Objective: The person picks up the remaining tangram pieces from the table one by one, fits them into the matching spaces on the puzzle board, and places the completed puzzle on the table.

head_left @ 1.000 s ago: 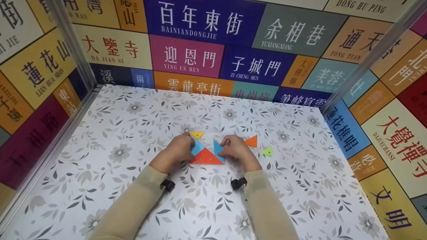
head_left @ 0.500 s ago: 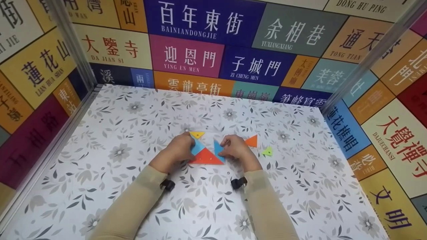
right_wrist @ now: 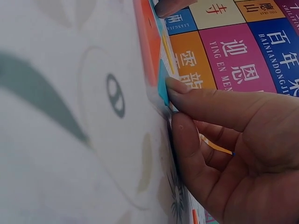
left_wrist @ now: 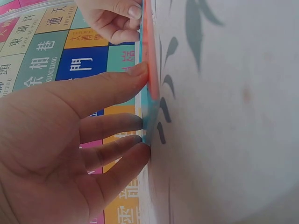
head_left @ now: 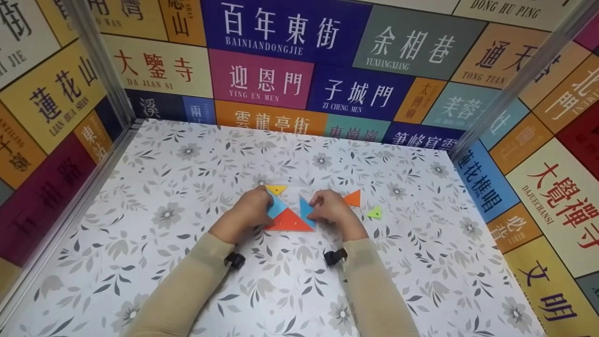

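Flat coloured triangular pieces lie together on the patterned table, like tangram pieces. A large red triangle (head_left: 290, 222) is nearest the person. Against its left side is a light blue piece (head_left: 278, 206), partly hidden by my left hand (head_left: 248, 206). In the left wrist view my fairly straight thumb and fingers (left_wrist: 117, 123) touch the blue and red edges. At the red triangle's right side my right hand (head_left: 333, 206) pinches a blue triangle (head_left: 306, 208) between thumb and index finger, as the right wrist view also shows. A small yellow triangle (head_left: 277, 189) sits above the light blue piece.
An orange triangle (head_left: 354, 198) lies beyond my right hand, partly covered by it. Farther right is a small green triangle (head_left: 375, 213). The white floral tabletop (head_left: 187, 262) meets lettered walls (head_left: 281, 79) at the back and both sides.
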Tool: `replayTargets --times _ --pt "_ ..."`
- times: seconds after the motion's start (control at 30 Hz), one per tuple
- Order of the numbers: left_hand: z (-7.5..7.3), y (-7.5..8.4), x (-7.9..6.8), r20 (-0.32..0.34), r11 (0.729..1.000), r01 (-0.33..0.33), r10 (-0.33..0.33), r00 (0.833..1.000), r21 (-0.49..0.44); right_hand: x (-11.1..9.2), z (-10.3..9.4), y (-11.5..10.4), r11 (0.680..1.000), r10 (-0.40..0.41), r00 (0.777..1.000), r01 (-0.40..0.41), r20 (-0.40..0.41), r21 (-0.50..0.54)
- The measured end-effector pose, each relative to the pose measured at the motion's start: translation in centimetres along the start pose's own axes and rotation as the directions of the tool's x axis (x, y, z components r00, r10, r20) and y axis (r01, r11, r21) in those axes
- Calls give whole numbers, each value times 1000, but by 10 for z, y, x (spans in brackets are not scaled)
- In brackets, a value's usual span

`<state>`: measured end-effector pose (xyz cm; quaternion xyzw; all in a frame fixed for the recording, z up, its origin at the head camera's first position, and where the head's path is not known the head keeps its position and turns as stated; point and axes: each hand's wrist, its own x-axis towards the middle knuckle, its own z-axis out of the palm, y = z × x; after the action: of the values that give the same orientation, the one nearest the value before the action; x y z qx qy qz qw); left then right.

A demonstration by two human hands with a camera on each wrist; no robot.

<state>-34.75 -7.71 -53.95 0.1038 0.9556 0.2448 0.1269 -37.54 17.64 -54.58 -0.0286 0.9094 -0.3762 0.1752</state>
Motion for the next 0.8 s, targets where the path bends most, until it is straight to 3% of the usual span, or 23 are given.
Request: replayTargets --times 0.3,0.8 --pt "1 -3 2 -14 998 -60 60 998 11 -2 -5 4 998 -28 999 25 44 60" --pt "2 -6 -1 -62 991 -131 132 989 25 0 -6 5 995 -35 998 30 45 98"
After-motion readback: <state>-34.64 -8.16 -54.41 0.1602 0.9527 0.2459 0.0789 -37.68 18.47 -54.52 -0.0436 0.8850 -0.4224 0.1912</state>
